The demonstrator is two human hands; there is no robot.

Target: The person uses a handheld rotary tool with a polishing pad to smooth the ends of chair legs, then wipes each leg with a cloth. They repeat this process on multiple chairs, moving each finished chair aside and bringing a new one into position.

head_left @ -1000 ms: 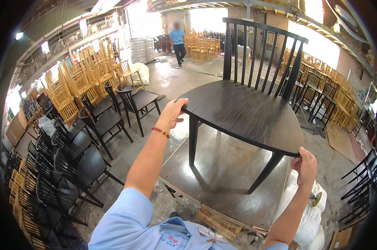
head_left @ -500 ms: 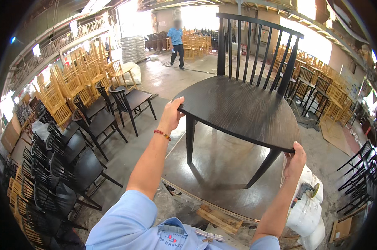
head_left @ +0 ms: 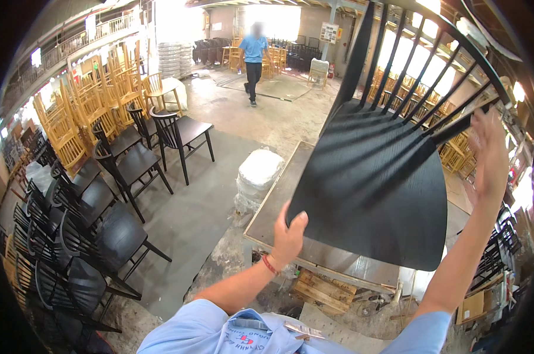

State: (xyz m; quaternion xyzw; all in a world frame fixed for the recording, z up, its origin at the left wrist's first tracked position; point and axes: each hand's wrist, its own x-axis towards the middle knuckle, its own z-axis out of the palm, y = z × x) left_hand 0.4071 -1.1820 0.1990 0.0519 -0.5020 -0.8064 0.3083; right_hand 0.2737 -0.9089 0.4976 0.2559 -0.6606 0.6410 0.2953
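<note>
A black wooden chair [head_left: 373, 183] with a spindle back [head_left: 420, 65] is tilted over a worktable [head_left: 273, 206], its broad seat facing me and its legs hidden. My left hand [head_left: 289, 236] grips the seat's near left edge, thumb on the edge and fingers partly behind it. Beside the outer post of the chair's back, my right hand [head_left: 488, 156] is raised with its fingers stretched out and slightly blurred. Whether it touches that post I cannot tell.
Black chairs [head_left: 131, 171] stand in rows on the left, with stacked light-wood chairs [head_left: 110, 94] behind them. A white wrapped bundle [head_left: 259, 171] is beside the table. Farther back, a person in a blue shirt [head_left: 254, 53] walks. Wooden planks [head_left: 323, 289] lie below the table.
The chair has turned and tipped, its back swinging right and nearer. My right hand has left the seat's front edge and risen to the back. The person has stepped slightly nearer.
</note>
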